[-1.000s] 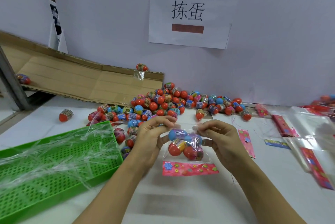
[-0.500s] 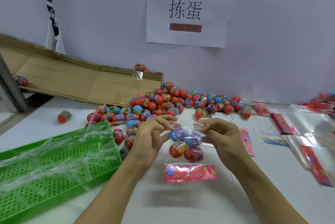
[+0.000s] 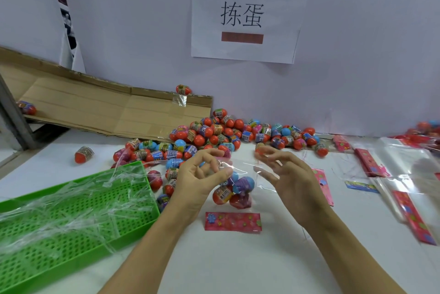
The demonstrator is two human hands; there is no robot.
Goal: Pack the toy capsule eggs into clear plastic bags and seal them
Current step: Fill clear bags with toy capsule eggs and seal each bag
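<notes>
- The left hand (image 3: 197, 181) pinched the top edge of a clear bag (image 3: 234, 189) between thumb and fingers, holding it just above the white worktop (image 3: 238, 265).
- The right hand (image 3: 291, 181) was beside the bag's right edge with its fingers spread and loosely bent; whether they touched the plastic could not be told through the blur.
- Inside the bag sat a few capsule eggs (image 3: 234, 190), red, blue and purple, bunched above the bag's pink patterned strip (image 3: 233, 221) at its near end.
- A large pile of loose eggs (image 3: 221, 137) lay farther back, against the wall and spilling to the left.
- A single egg (image 3: 83, 154) lay apart at far left, and another egg (image 3: 183, 89) sat on the top edge of a flattened cardboard sheet (image 3: 95, 108).
- A green perforated tray (image 3: 78, 220), holding clear plastic scraps, lay near left.
- Empty bags with pink strips (image 3: 404, 179) were spread out at right.
- A paper sign (image 3: 245, 15) was taped to the wall.
</notes>
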